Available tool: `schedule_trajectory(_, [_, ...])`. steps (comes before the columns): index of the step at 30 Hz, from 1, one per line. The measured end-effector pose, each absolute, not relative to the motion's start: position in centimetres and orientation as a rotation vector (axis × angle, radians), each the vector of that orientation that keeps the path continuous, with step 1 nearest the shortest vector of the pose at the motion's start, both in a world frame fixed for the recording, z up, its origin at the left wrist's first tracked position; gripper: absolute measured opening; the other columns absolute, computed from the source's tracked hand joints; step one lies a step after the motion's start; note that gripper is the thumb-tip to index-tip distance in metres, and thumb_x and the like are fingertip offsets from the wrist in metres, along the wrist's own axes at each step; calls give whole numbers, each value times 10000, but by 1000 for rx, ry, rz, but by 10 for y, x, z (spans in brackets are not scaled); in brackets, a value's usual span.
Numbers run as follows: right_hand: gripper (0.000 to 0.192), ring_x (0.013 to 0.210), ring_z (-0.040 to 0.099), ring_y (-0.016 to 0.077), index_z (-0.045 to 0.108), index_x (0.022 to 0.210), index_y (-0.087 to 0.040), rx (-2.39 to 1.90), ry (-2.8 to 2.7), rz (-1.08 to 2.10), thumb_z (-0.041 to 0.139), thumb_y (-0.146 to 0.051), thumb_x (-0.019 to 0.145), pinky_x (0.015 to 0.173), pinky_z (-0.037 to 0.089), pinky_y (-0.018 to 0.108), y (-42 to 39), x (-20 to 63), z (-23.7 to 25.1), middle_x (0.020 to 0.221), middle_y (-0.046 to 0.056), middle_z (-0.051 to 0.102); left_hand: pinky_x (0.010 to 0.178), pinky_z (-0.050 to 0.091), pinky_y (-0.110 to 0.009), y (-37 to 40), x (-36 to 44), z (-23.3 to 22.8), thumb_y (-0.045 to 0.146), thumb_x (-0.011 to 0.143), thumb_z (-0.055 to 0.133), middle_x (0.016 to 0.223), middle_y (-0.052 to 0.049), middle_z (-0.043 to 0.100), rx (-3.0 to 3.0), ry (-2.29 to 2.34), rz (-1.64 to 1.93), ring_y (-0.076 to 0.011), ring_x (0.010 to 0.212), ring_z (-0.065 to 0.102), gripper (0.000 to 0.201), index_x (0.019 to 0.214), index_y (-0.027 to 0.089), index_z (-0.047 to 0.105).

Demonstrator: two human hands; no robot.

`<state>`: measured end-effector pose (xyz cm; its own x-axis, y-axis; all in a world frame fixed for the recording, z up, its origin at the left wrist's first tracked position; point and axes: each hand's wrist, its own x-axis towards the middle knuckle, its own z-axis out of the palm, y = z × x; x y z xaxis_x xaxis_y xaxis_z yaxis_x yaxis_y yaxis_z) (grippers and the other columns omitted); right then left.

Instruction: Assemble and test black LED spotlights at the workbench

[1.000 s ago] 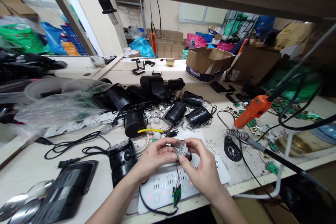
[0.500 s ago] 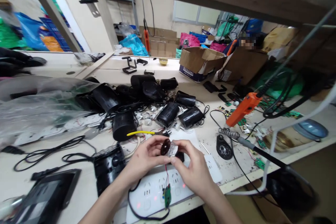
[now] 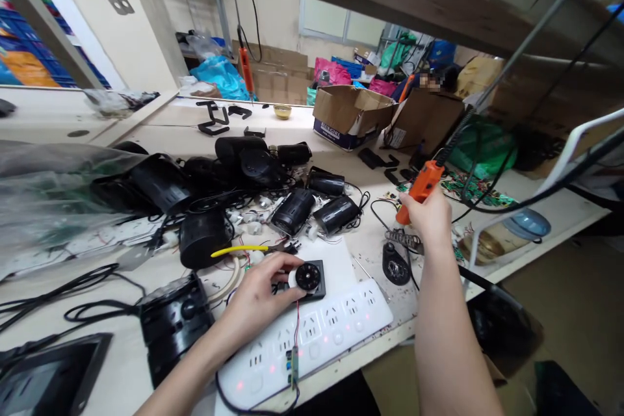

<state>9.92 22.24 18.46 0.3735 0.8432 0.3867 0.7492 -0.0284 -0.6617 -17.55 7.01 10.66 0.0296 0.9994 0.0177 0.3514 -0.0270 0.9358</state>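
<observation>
My left hand (image 3: pixel 257 299) holds a small round black part (image 3: pixel 308 277) down on a black square block near the table's front edge. Red and black wires run from the part to a small green circuit board (image 3: pixel 294 361) hanging over a white power strip (image 3: pixel 336 328). My right hand (image 3: pixel 431 218) is raised to the right and grips the lower end of an orange electric screwdriver (image 3: pixel 422 187) that hangs on a coiled cable.
Several black cylindrical housings (image 3: pixel 292 211) and tangled cables cover the middle of the bench. Yellow-handled cutters (image 3: pixel 244 251) lie behind my left hand. A soldering iron stand (image 3: pixel 396 263) sits right of the strip. Cardboard boxes (image 3: pixel 350 116) stand at the back, clear plastic bags (image 3: pixel 53 195) at left.
My right hand let go of the small part and rose to the right to grasp the orange screwdriver. My left hand set the part down on the black block. The camera turned right.
</observation>
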Motion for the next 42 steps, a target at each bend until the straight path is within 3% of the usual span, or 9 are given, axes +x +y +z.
schedule_trajectory(2, [370, 768, 618, 292, 633, 957, -163, -1770, -1431, 159, 706, -328, 634, 789, 480, 447, 229, 95, 180, 794, 91, 666, 911, 514, -399, 70, -176, 103, 260, 710, 710, 1055, -57, 685, 1456, 1407, 1023, -249, 1004, 640, 312, 1013, 210, 654])
schedule_trajectory(7, [407, 750, 619, 272, 622, 1051, -177, -1724, -1466, 207, 676, -300, 667, 755, 468, 400, 226, 77, 166, 815, 83, 684, 944, 504, -425, 68, -177, 101, 251, 695, 714, 1074, -68, 686, 1362, 1398, 1034, -255, 1005, 649, 347, 1031, 199, 644])
schedule_trajectory(15, [532, 797, 641, 246, 554, 1188, -181, -1440, -1515, 305, 676, -452, 747, 797, 492, 376, 201, 53, 176, 881, 66, 672, 932, 492, -416, 68, -179, 108, 266, 682, 742, 1164, -83, 656, 1482, 1468, 984, -267, 1034, 625, 460, 1130, 202, 655])
schedule_trajectory(21, [480, 686, 657, 184, 497, 1199, -220, -947, -1391, 863, 661, -468, 823, 729, 533, 339, 155, 30, 168, 840, 6, 595, 850, 492, -374, 70, -173, 112, 327, 649, 810, 1073, -74, 648, 1611, 1540, 957, -263, 983, 614, 496, 1107, 194, 674])
schedule_trajectory(27, [633, 639, 637, 197, 602, 930, -224, -672, -1328, 1292, 397, -810, 812, 594, 540, 345, 134, 21, 174, 794, 40, 625, 848, 475, -370, 70, -167, 108, 303, 656, 813, 1021, -55, 624, 1708, 1569, 964, -248, 958, 600, 453, 1076, 215, 668])
schedule_trajectory(33, [695, 503, 565, 189, 629, 1149, -182, -669, -1298, 1299, 368, -749, 844, 456, 464, 310, 118, -4, 196, 609, 26, 585, 859, 464, -383, 70, -165, 104, 300, 660, 818, 1028, -63, 615, 1755, 1566, 1014, -248, 968, 583, 496, 1115, 207, 643])
schedule_trajectory(37, [818, 431, 494, 172, 659, 1077, -203, -646, -1317, 1289, 220, -837, 805, 380, 390, 292, 112, -19, 202, 560, 23, 540, 828, 455, -363, 70, -163, 102, 263, 672, 810, 982, -48, 613, 1761, 1572, 1026, -233, 930, 579, 421, 1060, 202, 658])
schedule_trajectory(40, [910, 421, 487, 183, 665, 1034, -229, -677, -1403, 1298, 73, -868, 772, 386, 409, 312, 112, -27, 202, 534, 29, 517, 795, 452, -343, 70, -162, 102, 249, 671, 808, 954, -32, 607, 1749, 1591, 1030, -221, 903, 577, 384, 1023, 210, 658])
schedule_trajectory(42, [886, 424, 485, 191, 656, 996, -235, -665, -1392, 1333, 92, -876, 758, 398, 422, 324, 113, -32, 202, 526, 29, 514, 779, 451, -333, 71, -162, 102, 241, 670, 804, 939, -23, 604, 1742, 1601, 1025, -218, 893, 577, 353, 990, 215, 658])
